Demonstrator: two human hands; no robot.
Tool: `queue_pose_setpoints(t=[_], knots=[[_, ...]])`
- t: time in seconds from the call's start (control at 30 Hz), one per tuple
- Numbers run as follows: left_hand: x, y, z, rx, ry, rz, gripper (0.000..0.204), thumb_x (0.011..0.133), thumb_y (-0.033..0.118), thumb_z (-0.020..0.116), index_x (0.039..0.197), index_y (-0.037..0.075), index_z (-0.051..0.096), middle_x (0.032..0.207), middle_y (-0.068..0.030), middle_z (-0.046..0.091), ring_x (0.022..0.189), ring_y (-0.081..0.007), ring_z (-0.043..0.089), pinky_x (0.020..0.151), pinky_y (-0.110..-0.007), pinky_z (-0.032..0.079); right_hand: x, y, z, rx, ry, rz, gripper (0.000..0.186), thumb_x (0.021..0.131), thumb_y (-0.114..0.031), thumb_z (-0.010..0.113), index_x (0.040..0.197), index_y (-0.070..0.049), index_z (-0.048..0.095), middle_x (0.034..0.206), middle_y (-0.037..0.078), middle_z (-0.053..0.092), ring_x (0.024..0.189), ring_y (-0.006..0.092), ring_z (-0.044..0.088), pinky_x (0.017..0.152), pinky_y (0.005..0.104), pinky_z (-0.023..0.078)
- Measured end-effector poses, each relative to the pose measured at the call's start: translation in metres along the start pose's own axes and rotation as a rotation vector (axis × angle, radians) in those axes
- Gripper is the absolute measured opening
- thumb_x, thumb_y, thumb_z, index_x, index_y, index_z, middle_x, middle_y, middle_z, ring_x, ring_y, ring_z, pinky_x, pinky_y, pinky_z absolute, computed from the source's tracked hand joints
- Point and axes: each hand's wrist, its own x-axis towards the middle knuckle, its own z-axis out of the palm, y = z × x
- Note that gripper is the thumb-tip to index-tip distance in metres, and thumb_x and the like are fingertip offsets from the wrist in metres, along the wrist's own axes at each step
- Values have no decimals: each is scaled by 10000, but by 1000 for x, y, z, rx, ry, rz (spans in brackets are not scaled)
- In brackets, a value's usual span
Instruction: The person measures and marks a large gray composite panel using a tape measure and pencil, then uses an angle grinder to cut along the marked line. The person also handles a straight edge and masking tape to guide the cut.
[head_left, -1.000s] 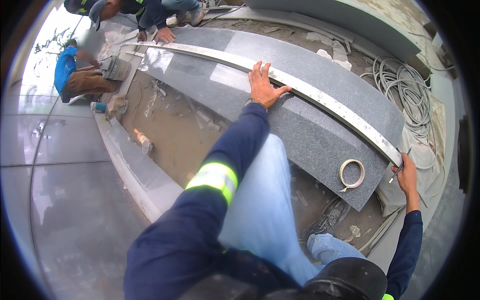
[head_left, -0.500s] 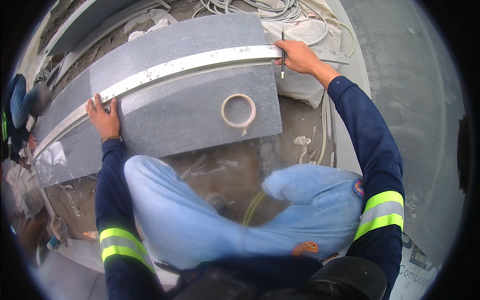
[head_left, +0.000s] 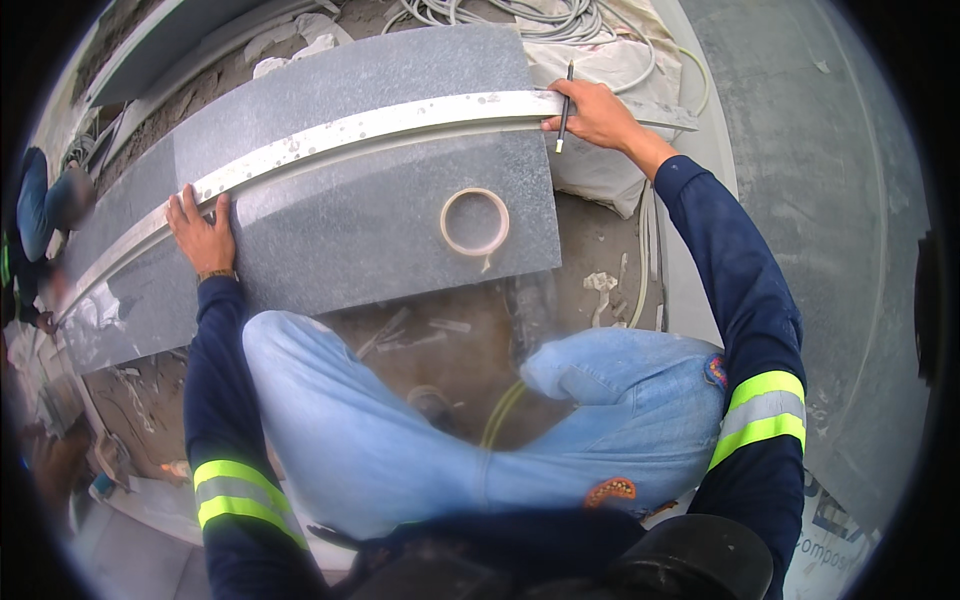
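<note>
A long, pale metal straightedge (head_left: 330, 137) lies across a grey panel (head_left: 350, 240) and looks bowed in this wide view. My left hand (head_left: 203, 235) rests on its left part, fingers stretched over the bar and thumb spread toward me. At the right end, my right hand (head_left: 600, 115) is closed, with a dark pencil (head_left: 563, 118) held between its fingers, light tip toward me. The same hand touches the straightedge, its fingers partly hidden beneath. A roll of tape (head_left: 446, 222) lies flat on the panel, a short loose tail on its near side.
Another person (head_left: 40, 205) is at the far left, near the straightedge's other end. Coiled grey cable (head_left: 590, 22) and a whitish sack (head_left: 605, 175) lie beyond the panel's right end. A large grey sheet (head_left: 800, 200) extends along the right. Debris strews the ground.
The pencil has tilted slightly, its light tip shifting left. The view has shifted a little; both hands stay at the straightedge.
</note>
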Motion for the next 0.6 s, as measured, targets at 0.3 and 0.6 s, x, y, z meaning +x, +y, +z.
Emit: queue_pose_setpoints(t=[0.3,0.6], knots=[[1,3,-2,-39,23,25,715,912,568,638,1452,127,480,1525,-250,375,1446,-438,297,1181,-522,266,-6,1,4,-44,43,-18,701,795,-600,731,1256,-81,625,1091,165,686,1054,372,625,936,478,426],[-1,5,-3,7,18,8,761,881,604,652,1456,136,479,1524,-235,377,1448,-434,291,1187,-521,264,1,4,3,-6,68,-51,661,801,-551,750,1233,-63,635,1050,183,685,1038,379,623,954,471,412]])
